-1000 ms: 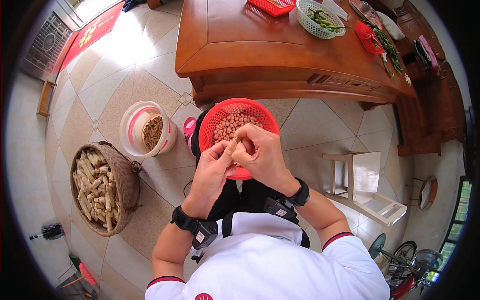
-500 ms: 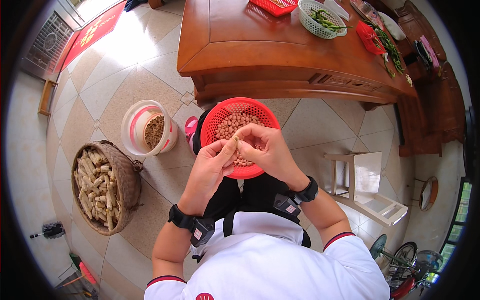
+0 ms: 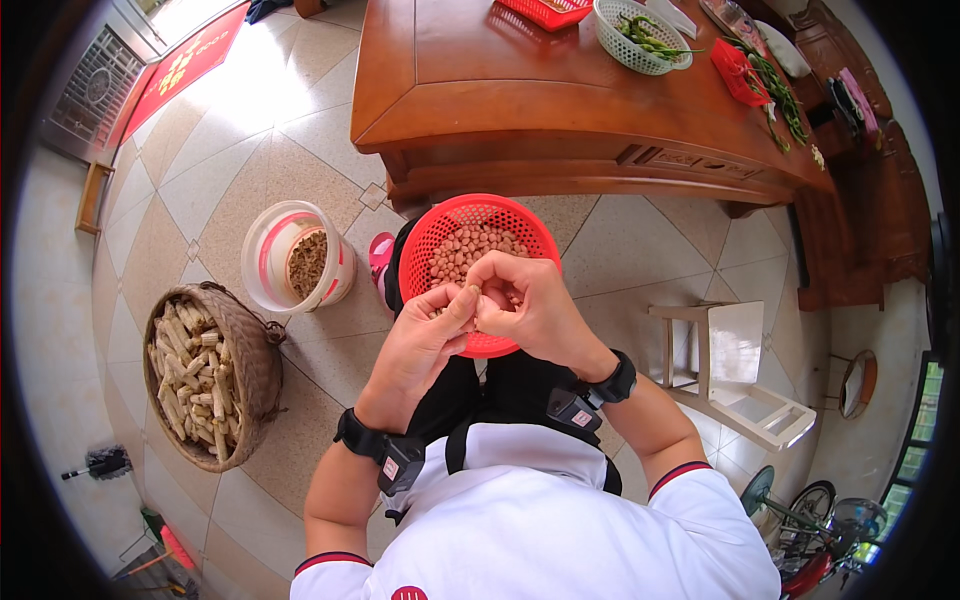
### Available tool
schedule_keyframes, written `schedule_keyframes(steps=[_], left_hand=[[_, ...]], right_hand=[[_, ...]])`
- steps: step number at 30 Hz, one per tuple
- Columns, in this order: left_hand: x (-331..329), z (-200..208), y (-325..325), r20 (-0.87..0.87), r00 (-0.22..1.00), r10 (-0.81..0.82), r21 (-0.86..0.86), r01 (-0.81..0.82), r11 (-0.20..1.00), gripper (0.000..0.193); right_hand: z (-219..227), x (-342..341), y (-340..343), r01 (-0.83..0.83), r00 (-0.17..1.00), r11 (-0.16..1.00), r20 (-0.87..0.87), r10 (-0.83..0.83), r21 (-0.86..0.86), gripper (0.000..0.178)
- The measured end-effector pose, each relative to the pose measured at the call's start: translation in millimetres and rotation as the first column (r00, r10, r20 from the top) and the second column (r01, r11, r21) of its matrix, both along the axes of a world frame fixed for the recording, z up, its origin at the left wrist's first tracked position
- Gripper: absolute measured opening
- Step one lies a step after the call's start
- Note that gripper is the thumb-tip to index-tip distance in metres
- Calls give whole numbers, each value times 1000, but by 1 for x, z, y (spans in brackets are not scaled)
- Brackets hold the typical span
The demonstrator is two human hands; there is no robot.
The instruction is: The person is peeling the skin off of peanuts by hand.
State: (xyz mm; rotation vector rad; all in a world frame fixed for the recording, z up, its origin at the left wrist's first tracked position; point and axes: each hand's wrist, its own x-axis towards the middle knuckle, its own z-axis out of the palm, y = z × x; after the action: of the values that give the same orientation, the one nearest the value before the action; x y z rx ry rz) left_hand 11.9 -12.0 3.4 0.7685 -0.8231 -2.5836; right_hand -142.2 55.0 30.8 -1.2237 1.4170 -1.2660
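Note:
A red perforated plastic basket [image 3: 415,250] sits over my lap, holding many shelled pinkish peanuts [image 3: 465,245]. Above its near part, my left hand [image 3: 432,330] and my right hand [image 3: 525,305] meet fingertip to fingertip. Both are closed in a pinch around one small tan peanut, which the thumbs and fingers almost wholly hide. My right hand covers part of the peanuts below. Each wrist wears a black strap with a small box-shaped device.
Left of the basket stands a white bucket [image 3: 340,275] with brown shell-like bits. Further left is a woven basket [image 3: 262,370] of bare corncobs. A wooden table [image 3: 480,95] bears baskets and green vegetables. To the right are a white stool [image 3: 735,345] and a bicycle [image 3: 805,520].
The tan peanut showed more clearly between my fingertips before. My right fingers have since curled further round and my thumbs have drawn lower over it. The baskets and bucket stay put.

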Motion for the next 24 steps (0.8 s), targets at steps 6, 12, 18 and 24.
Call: schedule_keyframes(steps=[6, 12, 18, 24], left_hand=[[-7, -1, 6, -3, 998, 66, -39, -66, 997, 20], [-9, 0, 8, -4, 995, 96, -18, -96, 995, 22], [-9, -2, 9, -17, 994, 111, -35, -111, 993, 23], [-12, 4, 11, 35, 987, 154, -31, -153, 988, 23]], right_hand=[[-3, 9, 0, 143, 974, 989, -174, -148, -43, 8], [1, 14, 0, 185, 949, 980, -244, -198, -74, 12], [4, 17, -2, 211, 932, 972, -277, -232, -104, 13], [2, 17, -2, 233, 916, 958, -294, -273, -166, 11]])
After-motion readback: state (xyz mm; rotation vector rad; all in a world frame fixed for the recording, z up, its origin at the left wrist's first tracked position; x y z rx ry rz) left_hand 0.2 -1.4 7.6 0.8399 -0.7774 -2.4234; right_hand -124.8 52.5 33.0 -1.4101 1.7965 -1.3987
